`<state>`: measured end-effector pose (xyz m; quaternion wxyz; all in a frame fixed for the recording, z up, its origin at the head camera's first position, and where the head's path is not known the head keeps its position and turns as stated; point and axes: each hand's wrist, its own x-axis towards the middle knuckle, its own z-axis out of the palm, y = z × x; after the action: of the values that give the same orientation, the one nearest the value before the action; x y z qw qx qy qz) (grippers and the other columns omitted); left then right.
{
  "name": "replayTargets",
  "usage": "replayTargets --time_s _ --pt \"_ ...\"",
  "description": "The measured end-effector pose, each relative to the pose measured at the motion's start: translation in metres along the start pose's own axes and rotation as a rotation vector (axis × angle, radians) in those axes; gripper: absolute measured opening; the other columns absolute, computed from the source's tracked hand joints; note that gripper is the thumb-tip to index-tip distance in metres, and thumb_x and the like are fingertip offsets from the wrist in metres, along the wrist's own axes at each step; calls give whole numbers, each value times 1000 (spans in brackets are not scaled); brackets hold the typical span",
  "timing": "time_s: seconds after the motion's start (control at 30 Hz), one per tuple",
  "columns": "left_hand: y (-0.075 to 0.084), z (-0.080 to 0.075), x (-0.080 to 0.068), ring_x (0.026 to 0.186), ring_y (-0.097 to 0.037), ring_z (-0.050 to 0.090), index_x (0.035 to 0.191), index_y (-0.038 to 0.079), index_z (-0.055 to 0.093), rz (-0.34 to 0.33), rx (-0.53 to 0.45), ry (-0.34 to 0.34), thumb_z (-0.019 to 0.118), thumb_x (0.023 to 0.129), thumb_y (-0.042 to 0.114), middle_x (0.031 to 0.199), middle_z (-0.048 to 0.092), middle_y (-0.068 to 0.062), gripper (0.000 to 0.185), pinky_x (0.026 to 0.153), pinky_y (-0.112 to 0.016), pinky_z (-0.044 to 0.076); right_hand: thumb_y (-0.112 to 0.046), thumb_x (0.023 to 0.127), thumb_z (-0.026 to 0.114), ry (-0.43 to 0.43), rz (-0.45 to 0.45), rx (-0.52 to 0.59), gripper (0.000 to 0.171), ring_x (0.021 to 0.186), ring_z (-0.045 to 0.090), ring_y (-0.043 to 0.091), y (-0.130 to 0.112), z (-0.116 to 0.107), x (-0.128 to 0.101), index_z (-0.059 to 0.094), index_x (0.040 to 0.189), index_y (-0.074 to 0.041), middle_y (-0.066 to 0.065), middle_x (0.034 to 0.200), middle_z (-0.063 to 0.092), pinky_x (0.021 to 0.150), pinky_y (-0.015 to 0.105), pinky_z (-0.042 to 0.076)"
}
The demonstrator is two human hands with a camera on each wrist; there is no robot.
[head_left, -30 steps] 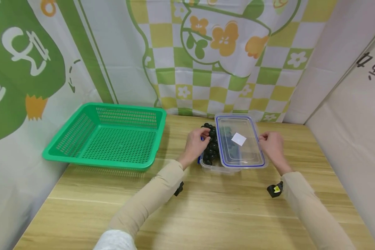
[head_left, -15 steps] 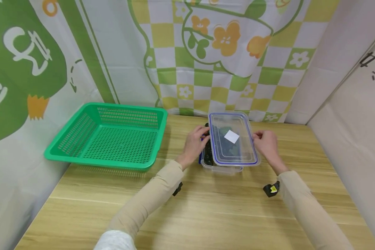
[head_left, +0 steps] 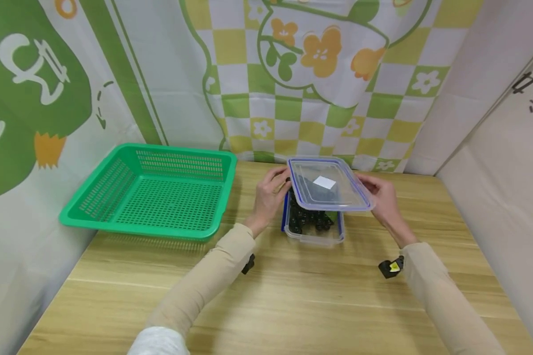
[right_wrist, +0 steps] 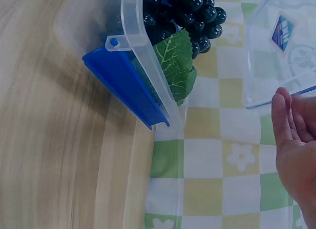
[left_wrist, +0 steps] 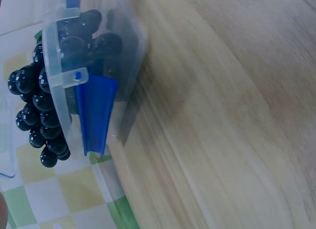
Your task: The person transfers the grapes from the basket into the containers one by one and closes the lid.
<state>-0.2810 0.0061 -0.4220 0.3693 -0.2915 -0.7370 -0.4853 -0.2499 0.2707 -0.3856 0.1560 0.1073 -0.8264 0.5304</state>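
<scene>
A: Where do we stand? We have the clear lid (head_left: 329,185) off the container (head_left: 313,228) and held in the air between our two hands, so the opening part looks done. The dark grapes (head_left: 308,218) are all inside the container, which sits on the table (head_left: 293,296) just below our fingers

B: And the grip? Our left hand (head_left: 268,195) has its fingers curled onto the lid's left edge, and our right hand (head_left: 382,199) takes the right edge with the fingers fairly straight; the right wrist view shows that palm (right_wrist: 296,140) open beside the lid's corner, so we think it is more a light support than a firm pinch

A: What is left? The green basket (head_left: 151,195), well out past our left fingers, holds nothing yet
</scene>
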Motion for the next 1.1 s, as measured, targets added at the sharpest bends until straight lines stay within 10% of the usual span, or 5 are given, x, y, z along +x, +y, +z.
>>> replayTargets --time_s 0.17,0.67,0.83,1.1 --pt "1 2 4 91 -33 67 103 -11 67 30 -9 79 71 80 2 102 67 -24 27 82 -32 56 8 87 59 29 -52 90 20 73 63 -11 -7 2 -3 63 104 17 -25 81 66 70 7 51" --pt "19 3 20 80 -37 63 95 -15 68 -41 -127 225 72 74 -8 88 63 -27 22 72 -36 56 2 85 66 254 -259 220 23 68 61 -4 -37 15 -7 61 89 24 -12 79 66 62 8 49" --pt "39 -2 25 76 -37 63 94 -19 65 -160 -139 231 68 78 -10 85 62 -29 19 72 -29 57 9 84 63 288 -267 201 15 65 58 -3 -39 19 -5 61 89 23 -17 77 63 60 8 47" --pt "19 7 13 71 -29 65 101 -7 69 -390 -119 148 70 85 11 87 66 -21 24 66 -28 57 8 85 63 286 -55 262 14 55 55 -6 -35 24 -3 61 87 21 -19 66 63 54 8 46"
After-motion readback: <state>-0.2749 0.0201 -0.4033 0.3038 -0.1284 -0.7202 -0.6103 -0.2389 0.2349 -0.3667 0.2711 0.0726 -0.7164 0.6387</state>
